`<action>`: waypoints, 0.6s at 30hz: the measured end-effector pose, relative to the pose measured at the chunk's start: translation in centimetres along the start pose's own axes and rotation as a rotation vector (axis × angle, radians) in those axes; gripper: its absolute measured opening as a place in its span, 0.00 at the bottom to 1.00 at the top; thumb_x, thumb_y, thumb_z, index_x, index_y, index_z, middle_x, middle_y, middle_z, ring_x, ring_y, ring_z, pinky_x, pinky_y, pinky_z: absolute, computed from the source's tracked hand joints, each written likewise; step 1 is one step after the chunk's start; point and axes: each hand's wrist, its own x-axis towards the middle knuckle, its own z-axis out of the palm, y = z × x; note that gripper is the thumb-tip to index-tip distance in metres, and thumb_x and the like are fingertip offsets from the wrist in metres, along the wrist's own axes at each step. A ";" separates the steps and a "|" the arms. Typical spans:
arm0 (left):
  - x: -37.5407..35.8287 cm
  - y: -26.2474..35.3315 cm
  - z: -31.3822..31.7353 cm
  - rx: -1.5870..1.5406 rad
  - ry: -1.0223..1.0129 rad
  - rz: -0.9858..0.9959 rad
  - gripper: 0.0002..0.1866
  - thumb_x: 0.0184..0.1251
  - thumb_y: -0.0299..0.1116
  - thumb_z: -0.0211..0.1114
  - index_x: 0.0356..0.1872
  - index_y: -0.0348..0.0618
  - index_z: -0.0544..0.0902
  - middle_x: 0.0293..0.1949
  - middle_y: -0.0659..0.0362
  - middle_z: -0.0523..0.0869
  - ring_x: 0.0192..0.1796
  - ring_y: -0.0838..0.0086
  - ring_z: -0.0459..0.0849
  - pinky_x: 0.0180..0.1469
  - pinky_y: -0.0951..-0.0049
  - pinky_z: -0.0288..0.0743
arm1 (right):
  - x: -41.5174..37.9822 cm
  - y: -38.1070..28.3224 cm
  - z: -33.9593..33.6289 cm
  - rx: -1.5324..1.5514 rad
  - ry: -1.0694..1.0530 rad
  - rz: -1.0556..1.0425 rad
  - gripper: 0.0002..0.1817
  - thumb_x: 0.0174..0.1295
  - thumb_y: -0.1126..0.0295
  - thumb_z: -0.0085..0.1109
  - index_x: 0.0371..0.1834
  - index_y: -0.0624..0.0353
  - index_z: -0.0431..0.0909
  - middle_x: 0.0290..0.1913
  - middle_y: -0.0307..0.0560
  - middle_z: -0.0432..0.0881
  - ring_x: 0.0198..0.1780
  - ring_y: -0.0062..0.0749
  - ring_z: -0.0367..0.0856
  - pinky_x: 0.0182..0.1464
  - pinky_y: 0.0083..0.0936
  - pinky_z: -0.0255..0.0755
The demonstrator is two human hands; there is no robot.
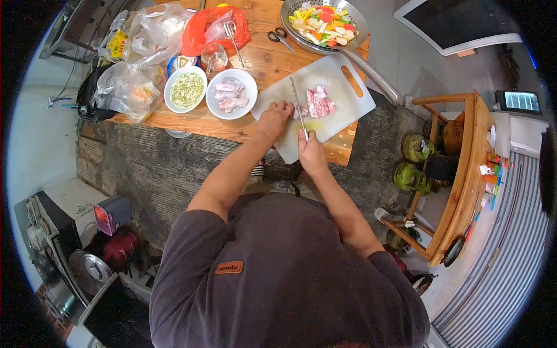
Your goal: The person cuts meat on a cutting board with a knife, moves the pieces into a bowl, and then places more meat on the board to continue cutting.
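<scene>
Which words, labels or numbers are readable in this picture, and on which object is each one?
Patch on the grey shirt: lettering there, too blurred to read with certainty.
Yellow packet among the plastic bags: print too small.
Small screen at right: unreadable.
Nothing else carries legible text.

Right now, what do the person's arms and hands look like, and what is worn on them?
Both arms are bare from above the elbow down. The left hand and right hand wear no gloves. Short dark grey shirt sleeves cover the upper arms; the shirt carries a small orange patch.
</scene>
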 end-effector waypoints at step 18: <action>-0.7 -0.2 0.7 -0.012 0.003 0.026 0.23 0.63 0.27 0.60 0.61 0.46 0.71 0.53 0.51 0.79 0.53 0.52 0.82 0.47 0.57 0.85 | 1.4 2.2 -1.0 0.090 0.024 -0.028 0.35 0.81 0.42 0.39 0.50 0.70 0.76 0.41 0.76 0.83 0.48 0.73 0.82 0.50 0.52 0.74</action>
